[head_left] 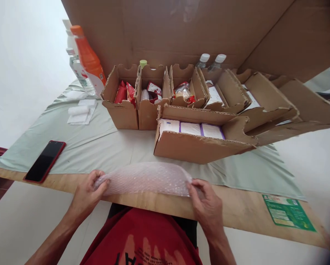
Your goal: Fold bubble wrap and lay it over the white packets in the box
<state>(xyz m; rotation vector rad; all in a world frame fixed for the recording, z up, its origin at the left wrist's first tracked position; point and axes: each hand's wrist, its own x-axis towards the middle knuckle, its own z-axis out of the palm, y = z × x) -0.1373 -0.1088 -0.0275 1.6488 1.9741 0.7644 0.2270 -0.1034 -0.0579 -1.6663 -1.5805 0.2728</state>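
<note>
The sheet of bubble wrap (145,179) is pale, milky and dimpled all over, stretched sideways into a long flattened shape with a gently arched top edge, lying along the near edge of the tabletop (237,209) where the light green cloth (98,147) gives way to bare wood. The left hand (86,193) pinches its left end, thumb on top and fingers curled closed around the edge; the right hand (206,204) grips the right end the same way, fingers folded shut on the plastic, knuckles up. Both forearms come up from below, angled inward, wrists low at the table's edge. Beyond the wrap sits an open cardboard box (198,141) with white, purple-trimmed packs in a row, and behind it a line of smaller cardboard compartments (151,99) holding red snack packets and wrapped items. An orange bottle (89,60) stands at the back left beside other bottles, a red-cased phone (45,161) lies face up on the cloth at the left, and a green printed label (288,212) sits on the wood at the right. Whether the wrap is folded around anything I cannot tell, since it is cloudy. The large cardboard sheet (195,29) at the back is cut off by the top edge, and the boxes at far right blur out.
</note>
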